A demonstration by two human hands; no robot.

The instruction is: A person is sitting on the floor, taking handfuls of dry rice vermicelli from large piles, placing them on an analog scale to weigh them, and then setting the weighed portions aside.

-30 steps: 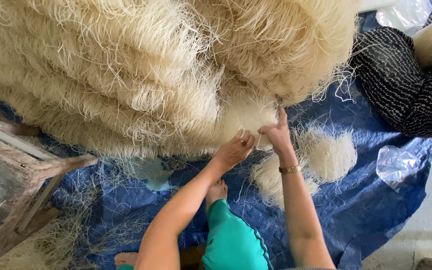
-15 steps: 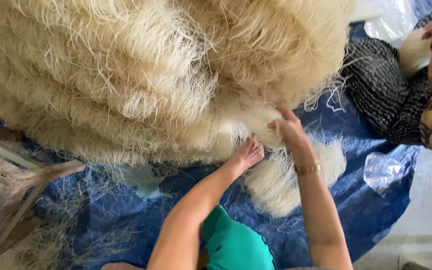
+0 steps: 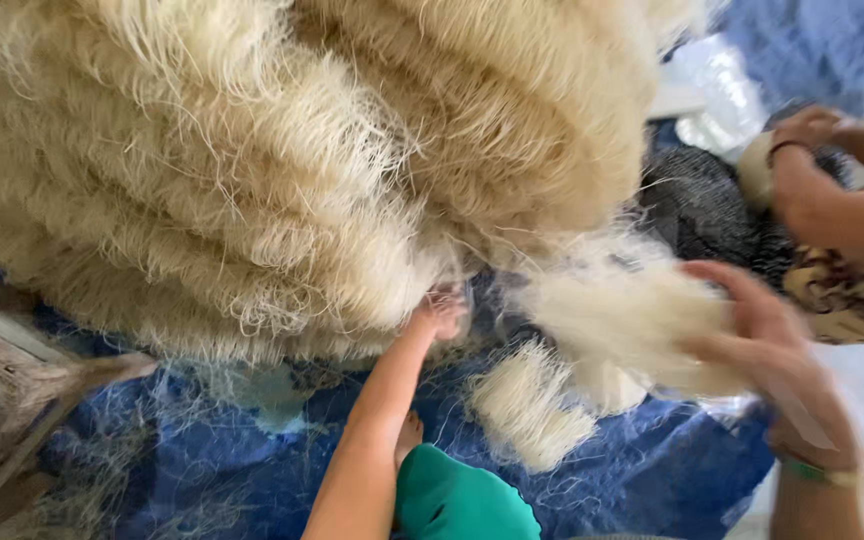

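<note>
My left hand (image 3: 440, 312) presses into the big fibre pile (image 3: 252, 170), its fingers buried, so I cannot tell their grip. My blurred right hand (image 3: 767, 345) closes on a pulled-out tuft (image 3: 622, 315) above the blue tarp (image 3: 642, 470). Another person's hand (image 3: 802, 130) is cut off at the right edge.

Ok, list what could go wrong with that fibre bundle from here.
1. The right hand grips only one end of the pulled-out fibre bundle; loose strands may shed onto the blue tarp.
2. The left hand is buried under the big fibre pile, which could slump or tangle.
3. Another person's hand works close by; arms might collide.
</note>
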